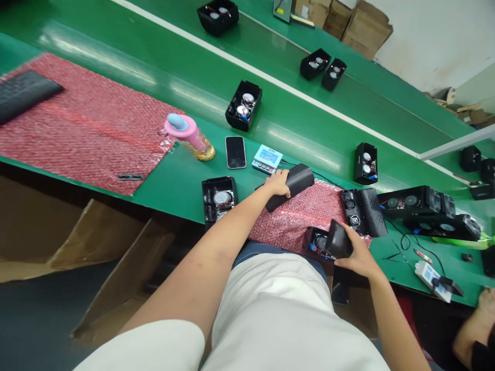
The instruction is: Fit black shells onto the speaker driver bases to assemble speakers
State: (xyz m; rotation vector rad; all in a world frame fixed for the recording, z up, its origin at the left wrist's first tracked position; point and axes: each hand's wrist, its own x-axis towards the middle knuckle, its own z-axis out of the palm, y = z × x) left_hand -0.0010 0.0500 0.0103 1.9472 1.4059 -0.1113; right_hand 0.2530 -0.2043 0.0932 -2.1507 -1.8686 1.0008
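Observation:
My left hand (277,184) is closed over the near end of a long black speaker housing (299,180), which lies slantwise on red bubble wrap (282,222). In my right hand (359,254) is a black speaker cover (339,241), tilted up at the front edge of the wrap. Right beside that cover, and partly hidden by it, is an open speaker box (317,241) with a round driver and coloured wires inside. An opened speaker (351,208) with a dark grille half lies to the right. Left of my forearm stands another open speaker box (209,198).
Behind the wrap are a small tester with a lit screen (267,157), a phone (235,152) and a pink-lidded bottle (189,135). Open speaker boxes (243,105) sit along the green line. At right are several speakers (410,201), a power strip (433,281) and another person's arm (474,324).

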